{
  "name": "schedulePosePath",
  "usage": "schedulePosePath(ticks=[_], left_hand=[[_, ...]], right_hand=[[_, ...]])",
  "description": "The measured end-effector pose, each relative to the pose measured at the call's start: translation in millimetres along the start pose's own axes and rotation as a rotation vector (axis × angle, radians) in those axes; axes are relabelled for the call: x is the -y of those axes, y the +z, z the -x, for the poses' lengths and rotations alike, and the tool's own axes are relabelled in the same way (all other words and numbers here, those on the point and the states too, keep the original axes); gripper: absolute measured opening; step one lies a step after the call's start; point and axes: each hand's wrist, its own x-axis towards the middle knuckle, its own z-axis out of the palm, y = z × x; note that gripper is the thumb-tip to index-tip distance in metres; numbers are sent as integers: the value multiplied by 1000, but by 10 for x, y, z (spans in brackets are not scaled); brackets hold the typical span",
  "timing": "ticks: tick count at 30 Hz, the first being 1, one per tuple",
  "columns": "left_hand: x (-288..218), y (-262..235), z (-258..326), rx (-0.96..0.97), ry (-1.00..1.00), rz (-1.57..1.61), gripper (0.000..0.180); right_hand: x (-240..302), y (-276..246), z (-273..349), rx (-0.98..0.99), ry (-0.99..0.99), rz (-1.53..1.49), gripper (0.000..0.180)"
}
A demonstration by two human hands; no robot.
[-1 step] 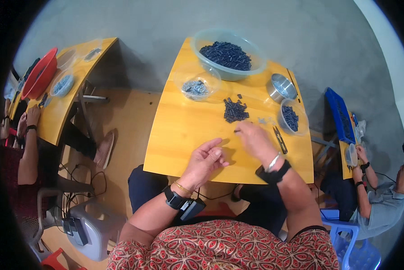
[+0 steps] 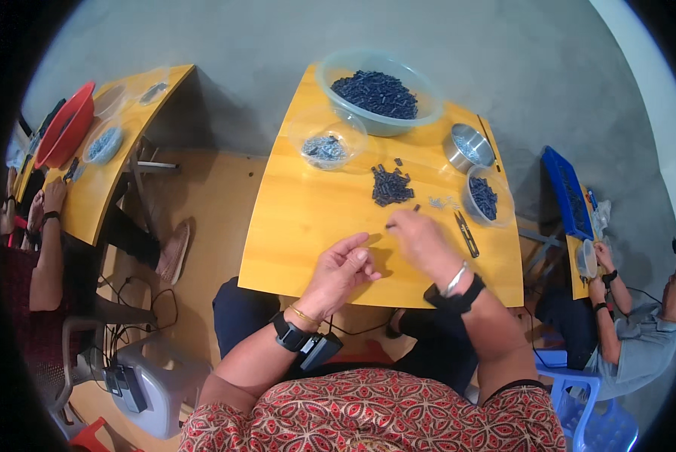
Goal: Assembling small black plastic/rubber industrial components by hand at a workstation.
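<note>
My right hand [image 2: 422, 239] is over the table just below the small pile of dark blue plastic pieces [image 2: 390, 186], its fingers pinched on a small dark piece [image 2: 391, 225]. Another dark piece shows at the top edge of that hand; I cannot tell whether it is held. My left hand [image 2: 341, 276] is near the table's front edge, thumb pressed toward curled fingers and index finger stretched out. Anything inside it is hidden. Black thread snips [image 2: 466, 234] lie right of my right hand, near some tiny silvery parts [image 2: 444, 203].
On the yellow table [image 2: 285, 248] stand a large tub of dark pieces [image 2: 319, 75], a clear bowl of silvery parts [image 2: 324, 148], a steel bowl [image 2: 459, 157] and a tub of dark pieces [image 2: 484, 199]. People work at side tables with a red basin [image 2: 70, 124] and a blue tray [image 2: 566, 192].
My right hand has shifted slightly down and left, and a dark piece now shows at its top edge. The left hand stays nearly still.
</note>
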Motion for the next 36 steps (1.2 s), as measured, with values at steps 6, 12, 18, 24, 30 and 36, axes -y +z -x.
schedulePosePath(ticks=[6,12,18,24,30,36], left_hand=[[9,6,26,-85,-7,-167,18],[-2,-16,51,-79,-6,-210,14],[-64,-17,41,-30,-28,-42,13],[-66,-44,53,12,-27,-18,15],[-62,-33,37,-1,-35,-20,15],[-67,-40,31,22,-35,-18,15]], right_hand=[[507,2,231,11,-206,-203,10],[73,-132,273,-115,-31,-249,7],[-746,-314,166,-188,225,4,4],[-837,-275,161,-66,307,99,7],[-887,-223,114,10,325,59,12],[-818,-263,309,-197,304,-51,17]])
